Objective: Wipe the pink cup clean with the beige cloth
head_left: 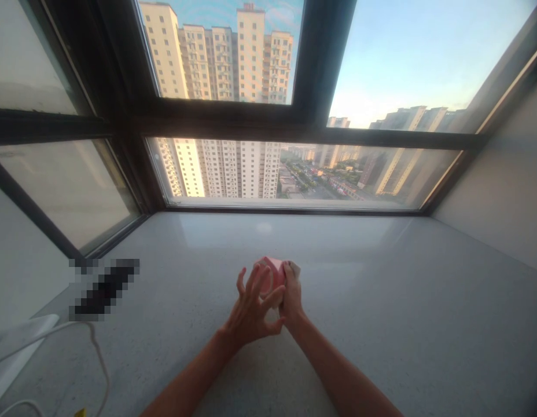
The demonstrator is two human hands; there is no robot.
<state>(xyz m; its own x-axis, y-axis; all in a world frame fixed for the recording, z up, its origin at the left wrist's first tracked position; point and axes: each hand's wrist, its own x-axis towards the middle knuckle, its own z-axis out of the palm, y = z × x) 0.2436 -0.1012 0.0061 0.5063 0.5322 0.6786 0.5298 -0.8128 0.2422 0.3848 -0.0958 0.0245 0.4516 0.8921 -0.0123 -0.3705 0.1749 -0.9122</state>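
A small pink object (276, 267) with a pale, round-edged opening or ring on its near side is held just above the white sill. It looks like a cup, but fingers cover much of it. My right hand (291, 294) is closed around its right side, thumb on top, and a whitish part (295, 268) sticks out past the fingers. My left hand (254, 310) lies against the left and near side with its fingers spread and slightly bent. Whether those fingertips press on the pink surface is hard to make out.
The pale sill (381, 301) runs up to a dark window frame (294, 211), with tall buildings outside. At left lie a blurred-out dark item (104, 289), a white flat device (17, 353) and a white cable (101, 359). A side wall (511, 191) bounds the right.
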